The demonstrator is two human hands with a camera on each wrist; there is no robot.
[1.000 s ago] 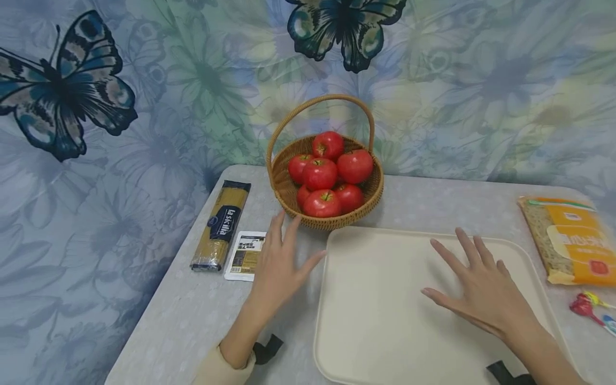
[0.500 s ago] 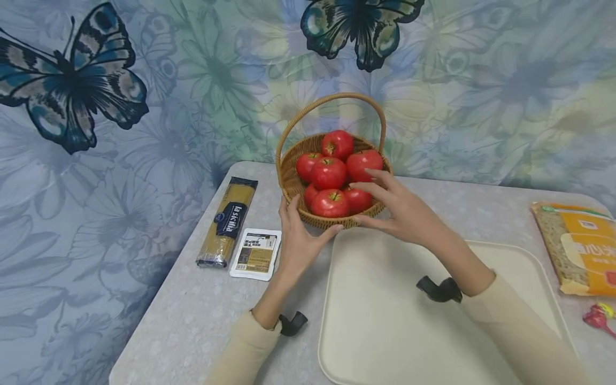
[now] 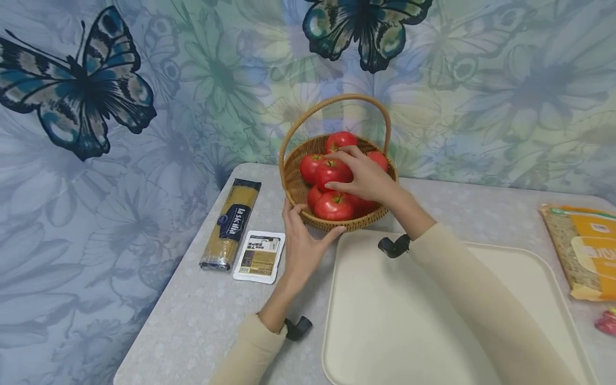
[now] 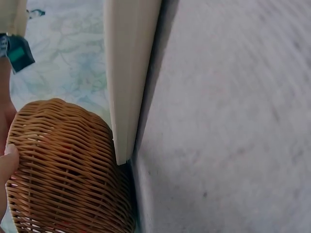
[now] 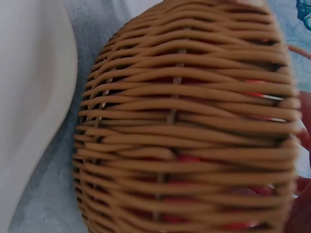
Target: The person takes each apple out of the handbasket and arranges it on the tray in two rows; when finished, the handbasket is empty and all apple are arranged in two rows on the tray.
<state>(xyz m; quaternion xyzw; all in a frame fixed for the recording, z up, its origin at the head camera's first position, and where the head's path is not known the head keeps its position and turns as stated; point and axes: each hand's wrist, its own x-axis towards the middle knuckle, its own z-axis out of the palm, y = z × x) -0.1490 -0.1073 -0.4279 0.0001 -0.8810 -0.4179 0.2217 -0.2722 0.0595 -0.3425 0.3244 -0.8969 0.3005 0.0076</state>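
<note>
A wicker basket (image 3: 370, 219) with an arched handle holds several red tomatoes (image 3: 335, 206) with green stem ends. My left hand (image 3: 303, 248) holds the basket's front left, fingers at the rim and thumb against the lower front. In the left wrist view, a thumb tip (image 4: 11, 158) lies on the wicker wall (image 4: 63, 165). My right hand (image 3: 363, 174) reaches in over the rim, its thumb and fingers curved round the middle tomato (image 3: 333, 172). In the right wrist view, the basket's weave (image 5: 184, 126) hides most of that hand.
A large cream tray (image 3: 409, 315) lies right in front of the basket. To the left are a spaghetti packet (image 3: 231, 224) and a white flat food pack (image 3: 260, 256). An orange-and-clear bag of grain-like food (image 3: 584, 251) and a red-wrapped lollipop (image 3: 606, 322) lie at the right.
My right hand has moved from over the tray up and left into the basket, onto the middle tomato. My left hand has come to the basket's front and stays there.
</note>
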